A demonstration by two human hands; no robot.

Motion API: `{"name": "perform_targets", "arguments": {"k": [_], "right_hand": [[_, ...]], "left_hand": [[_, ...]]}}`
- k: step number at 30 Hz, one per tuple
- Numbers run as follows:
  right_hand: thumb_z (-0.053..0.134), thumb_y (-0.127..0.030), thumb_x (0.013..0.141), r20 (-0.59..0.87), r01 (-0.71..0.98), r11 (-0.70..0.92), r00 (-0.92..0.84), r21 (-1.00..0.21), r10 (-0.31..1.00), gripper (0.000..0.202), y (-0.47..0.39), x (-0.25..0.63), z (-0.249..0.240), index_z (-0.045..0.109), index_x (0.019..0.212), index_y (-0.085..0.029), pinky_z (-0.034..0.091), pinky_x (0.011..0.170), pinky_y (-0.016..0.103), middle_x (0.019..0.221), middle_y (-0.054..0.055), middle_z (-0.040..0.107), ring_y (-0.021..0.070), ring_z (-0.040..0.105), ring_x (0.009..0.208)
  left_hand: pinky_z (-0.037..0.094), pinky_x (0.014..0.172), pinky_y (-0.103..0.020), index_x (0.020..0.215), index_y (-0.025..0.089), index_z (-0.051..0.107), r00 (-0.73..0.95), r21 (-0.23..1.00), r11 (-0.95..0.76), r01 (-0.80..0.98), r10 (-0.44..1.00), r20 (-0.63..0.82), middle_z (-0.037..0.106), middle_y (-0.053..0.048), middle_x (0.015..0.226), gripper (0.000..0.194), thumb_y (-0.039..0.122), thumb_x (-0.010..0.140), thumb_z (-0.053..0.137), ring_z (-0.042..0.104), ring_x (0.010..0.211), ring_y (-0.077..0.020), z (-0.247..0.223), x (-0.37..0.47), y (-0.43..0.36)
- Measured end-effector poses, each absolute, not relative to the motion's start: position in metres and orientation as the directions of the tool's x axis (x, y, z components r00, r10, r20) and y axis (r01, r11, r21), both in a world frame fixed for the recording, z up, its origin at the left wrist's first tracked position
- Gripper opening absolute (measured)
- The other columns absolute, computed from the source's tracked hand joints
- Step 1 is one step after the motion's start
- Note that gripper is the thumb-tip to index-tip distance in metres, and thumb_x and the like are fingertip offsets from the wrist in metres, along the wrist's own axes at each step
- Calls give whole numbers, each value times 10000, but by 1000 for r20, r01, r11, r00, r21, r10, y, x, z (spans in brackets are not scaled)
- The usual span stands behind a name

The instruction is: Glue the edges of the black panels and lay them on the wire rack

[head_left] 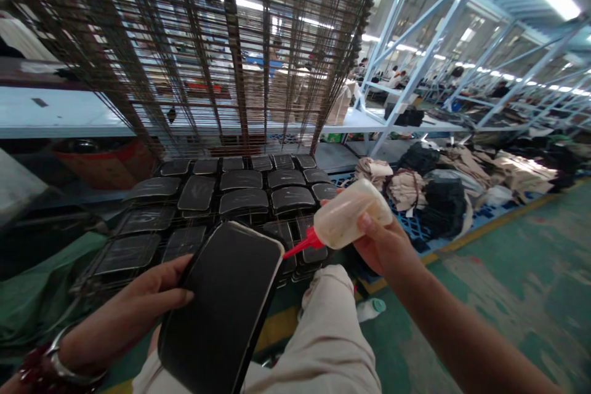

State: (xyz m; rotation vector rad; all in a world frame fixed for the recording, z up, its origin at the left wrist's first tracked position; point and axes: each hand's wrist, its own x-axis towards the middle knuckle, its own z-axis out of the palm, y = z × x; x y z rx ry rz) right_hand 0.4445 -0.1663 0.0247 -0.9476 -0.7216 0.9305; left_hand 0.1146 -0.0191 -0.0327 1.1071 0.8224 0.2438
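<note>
My left hand (157,295) grips the left edge of a black panel (221,308) with rounded corners, thumb on top and the other fingers partly hidden. The panel is tilted over my lap, and a pale line runs along its top and right edges. In my right hand (378,240) is a translucent squeeze bottle (351,215) with pale contents, its fingers wrapped round the body. The bottle's red nozzle (300,244) points left and down, its tip at the panel's upper right corner. Similar black panels (242,201) lie in rows on a wire rack just beyond.
A rusty wire mesh rack (231,43) stands upright behind the panels. Fabric bundles (406,189) and dark bags lie to the right on a blue pallet (484,228). A capped bottle (370,309) is on the floor by my leg. Green cloth (41,301) lies at left.
</note>
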Motion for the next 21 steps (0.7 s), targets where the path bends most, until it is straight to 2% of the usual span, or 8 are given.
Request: {"name": "perform_targets", "arguments": {"k": [4, 8, 13, 18, 21], "right_hand": [[877, -388, 721, 109, -378, 333, 505, -864, 856, 517, -164, 443, 20, 687, 1185, -261, 516, 1031, 523, 1132, 79, 752, 351, 628, 1202], [857, -334, 760, 112, -404, 388, 559, -828, 822, 438, -160, 443, 14, 699, 1160, -253, 503, 1058, 510, 1085, 62, 767, 322, 645, 1185], [829, -318, 796, 89, -423, 381, 566, -822, 820, 334, -160, 440, 4, 715, 1100, -240, 507, 1051, 508, 1057, 67, 773, 311, 651, 1177], [849, -354, 768, 52, -435, 359, 576, -826, 816, 291, -163, 434, -4, 739, 1005, -223, 508, 1044, 514, 1036, 78, 774, 318, 665, 1144], [850, -393, 757, 26, -444, 324, 558, -835, 829, 320, -166, 429, -6, 741, 999, -213, 499, 1047, 531, 1033, 101, 771, 339, 649, 1168]], "left_hand": [[565, 889, -434, 1107, 296, 785, 713, 846, 501, 185, 524, -466, 793, -45, 1106, 426, 246, 685, 805, 716, 998, -350, -28, 121, -22], [568, 896, -460, 1117, 285, 783, 734, 818, 549, 171, 483, -478, 788, -56, 1128, 431, 265, 688, 810, 709, 1037, -372, -23, 126, -24], [582, 875, -431, 1102, 255, 783, 730, 802, 581, 138, 487, -479, 797, -65, 1092, 431, 237, 674, 828, 726, 994, -339, -18, 130, -26], [611, 764, -369, 1038, 232, 791, 698, 778, 617, 115, 507, -505, 814, -61, 978, 402, 206, 641, 850, 745, 830, -270, -13, 135, -28], [613, 778, -375, 1076, 231, 772, 671, 763, 635, 120, 514, -534, 812, -67, 1019, 449, 211, 635, 852, 749, 879, -284, -13, 137, -28]]}}
